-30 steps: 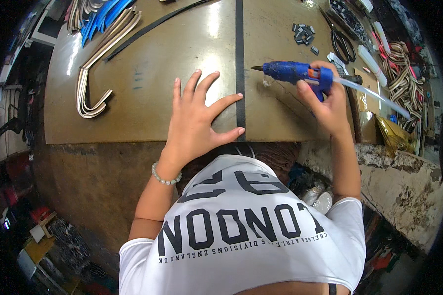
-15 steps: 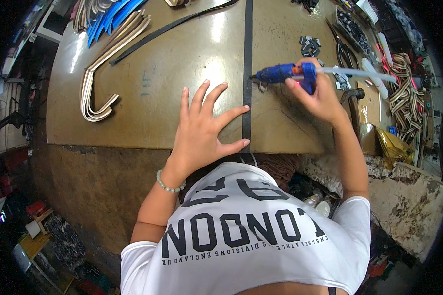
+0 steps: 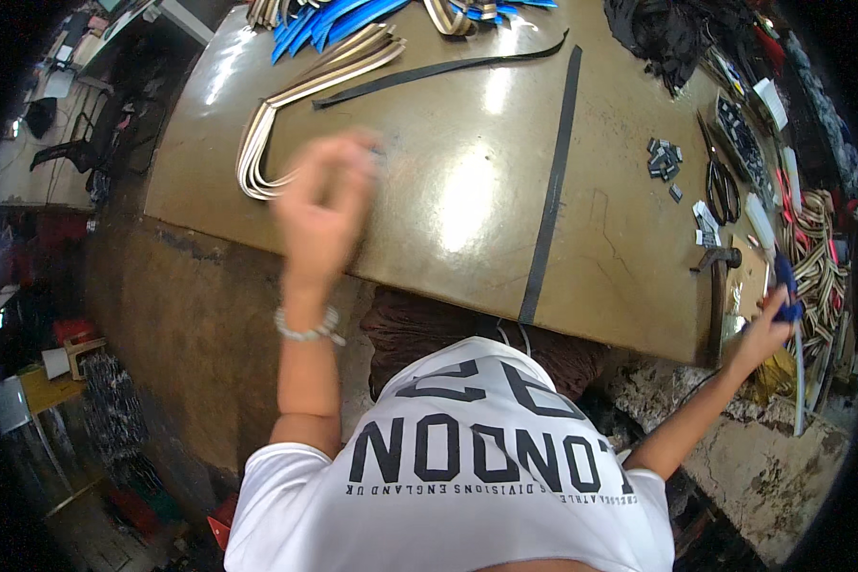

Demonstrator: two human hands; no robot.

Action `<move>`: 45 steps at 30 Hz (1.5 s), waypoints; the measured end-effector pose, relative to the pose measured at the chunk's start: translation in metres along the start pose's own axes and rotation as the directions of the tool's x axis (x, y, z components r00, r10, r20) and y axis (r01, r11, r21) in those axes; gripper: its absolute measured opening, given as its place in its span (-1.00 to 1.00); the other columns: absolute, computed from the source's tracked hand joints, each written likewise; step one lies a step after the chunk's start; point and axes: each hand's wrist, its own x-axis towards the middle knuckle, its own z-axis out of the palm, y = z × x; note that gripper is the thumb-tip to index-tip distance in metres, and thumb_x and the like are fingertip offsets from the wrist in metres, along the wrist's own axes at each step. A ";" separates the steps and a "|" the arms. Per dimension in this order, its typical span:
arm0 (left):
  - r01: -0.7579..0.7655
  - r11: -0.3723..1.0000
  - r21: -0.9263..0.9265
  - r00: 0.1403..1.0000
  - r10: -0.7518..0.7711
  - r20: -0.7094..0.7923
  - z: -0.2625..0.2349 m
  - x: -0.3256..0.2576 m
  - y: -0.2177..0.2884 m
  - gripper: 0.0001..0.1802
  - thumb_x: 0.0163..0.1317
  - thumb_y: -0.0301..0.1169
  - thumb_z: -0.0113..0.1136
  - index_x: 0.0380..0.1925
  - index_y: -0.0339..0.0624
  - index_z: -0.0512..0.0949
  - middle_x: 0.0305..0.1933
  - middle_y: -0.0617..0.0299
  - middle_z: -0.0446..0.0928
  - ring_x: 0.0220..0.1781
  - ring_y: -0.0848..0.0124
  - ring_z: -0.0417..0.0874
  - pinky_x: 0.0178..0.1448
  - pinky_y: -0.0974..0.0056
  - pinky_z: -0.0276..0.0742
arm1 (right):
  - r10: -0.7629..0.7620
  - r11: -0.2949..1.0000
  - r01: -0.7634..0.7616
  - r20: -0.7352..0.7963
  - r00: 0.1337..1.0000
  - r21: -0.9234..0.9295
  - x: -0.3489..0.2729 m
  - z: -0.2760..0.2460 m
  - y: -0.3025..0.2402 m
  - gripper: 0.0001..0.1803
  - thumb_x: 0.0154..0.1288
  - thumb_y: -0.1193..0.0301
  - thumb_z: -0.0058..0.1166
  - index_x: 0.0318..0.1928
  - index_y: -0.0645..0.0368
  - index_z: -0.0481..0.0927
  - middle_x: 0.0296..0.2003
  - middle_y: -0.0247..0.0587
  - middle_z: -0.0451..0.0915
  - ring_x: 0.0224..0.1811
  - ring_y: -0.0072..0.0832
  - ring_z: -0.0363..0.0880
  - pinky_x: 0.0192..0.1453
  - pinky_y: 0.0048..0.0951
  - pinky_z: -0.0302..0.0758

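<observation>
Right grip (image 3: 761,341) closes round the blue glue gun (image 3: 786,291) at the frame's right, beyond the near corner of the bench (image 3: 629,296). Blurred left of centre, the left grip (image 3: 322,214) has curled fingers; whether they pinch anything cannot be told. It partly covers the hooked end of the striped straps (image 3: 255,153). One black strap (image 3: 554,181) lies alone right of centre, reaching the near edge; a second black strip (image 3: 429,73) slants across the upper middle, below the blue strips (image 3: 326,27). Between the black strap and the gun stands a metal clamp (image 3: 717,258); small black pieces (image 3: 664,159) and black-handled pliers (image 3: 724,191) lie above it.
</observation>
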 end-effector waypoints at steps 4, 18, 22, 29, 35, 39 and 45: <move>0.157 0.856 0.492 0.923 0.049 -0.381 -0.071 0.068 -0.055 -0.67 0.33 -0.27 0.22 -0.11 -0.34 0.67 -0.13 -0.05 0.70 -0.08 0.19 0.71 0.09 0.20 0.55 | 0.086 0.959 -0.099 -0.057 0.995 -0.266 0.024 -0.014 0.126 -0.25 0.43 -0.14 -0.04 -0.07 0.49 0.57 -0.15 0.14 0.66 -0.12 -0.16 0.63 -0.02 -0.16 0.47; 0.185 0.967 -0.176 0.982 -0.190 -0.010 -0.077 0.087 0.003 -0.77 0.32 -0.39 0.30 -0.12 -0.33 0.62 -0.20 0.27 0.64 -0.23 0.63 0.59 -0.13 0.52 0.51 | -0.272 0.962 0.272 -0.022 0.962 0.007 -0.093 -0.010 -0.091 -0.68 0.47 0.33 0.06 0.06 0.31 0.61 0.14 -0.12 0.60 0.14 -0.38 0.55 0.24 -0.38 0.42; 0.033 0.992 -0.126 0.972 -0.002 0.234 -0.043 0.047 0.106 -0.83 0.29 -0.47 0.30 -0.17 -0.30 0.61 -0.18 0.28 0.63 -0.16 0.58 0.60 -0.01 0.49 0.47 | -0.557 0.754 0.527 -0.046 0.830 0.392 -0.113 0.026 -0.168 -0.65 0.39 0.36 0.13 0.10 0.27 0.58 0.27 0.02 0.47 0.29 -0.17 0.45 0.38 -0.22 0.34; 0.133 0.891 -0.435 0.926 0.045 0.375 0.031 0.017 0.127 -0.85 0.27 -0.47 0.31 -0.20 -0.27 0.62 -0.25 0.32 0.61 -0.23 0.60 0.58 -0.13 0.52 0.44 | -0.596 0.526 -0.077 0.431 0.677 0.847 -0.129 0.051 -0.215 -0.48 0.24 0.35 0.33 0.17 0.27 0.53 0.04 -0.16 0.61 0.06 -0.44 0.58 0.18 -0.43 0.47; 0.158 0.987 0.026 0.853 -0.150 0.500 0.090 0.009 0.053 -0.73 0.23 -0.26 0.33 -0.21 -0.24 0.68 -0.52 0.12 0.58 -0.51 0.44 0.54 -0.39 0.34 0.43 | -0.208 0.845 -0.206 0.659 0.723 0.493 -0.154 0.105 -0.180 -0.70 0.28 0.34 0.29 -0.09 0.31 0.67 -0.28 -0.18 0.72 -0.28 -0.57 0.62 -0.13 -0.50 0.53; 0.138 0.989 0.056 0.845 -0.147 0.515 0.111 -0.002 0.028 -0.73 0.20 -0.27 0.34 -0.24 -0.25 0.68 -0.57 -0.01 0.54 -0.55 0.26 0.55 -0.38 0.22 0.44 | -0.290 0.891 0.007 0.558 0.777 0.453 -0.168 0.127 -0.155 -0.71 0.25 0.39 0.32 -0.08 0.30 0.67 -0.24 -0.20 0.70 -0.23 -0.58 0.60 -0.10 -0.54 0.51; 0.142 0.980 0.136 0.826 -0.193 0.530 0.117 -0.001 0.030 -0.72 0.20 -0.26 0.32 -0.28 -0.28 0.67 -0.58 -0.05 0.55 -0.52 0.12 0.60 -0.34 0.14 0.47 | -0.311 0.905 0.080 0.522 0.795 0.417 -0.170 0.132 -0.145 -0.75 0.24 0.36 0.29 -0.14 0.24 0.68 -0.22 -0.07 0.69 -0.21 -0.27 0.67 -0.09 -0.36 0.55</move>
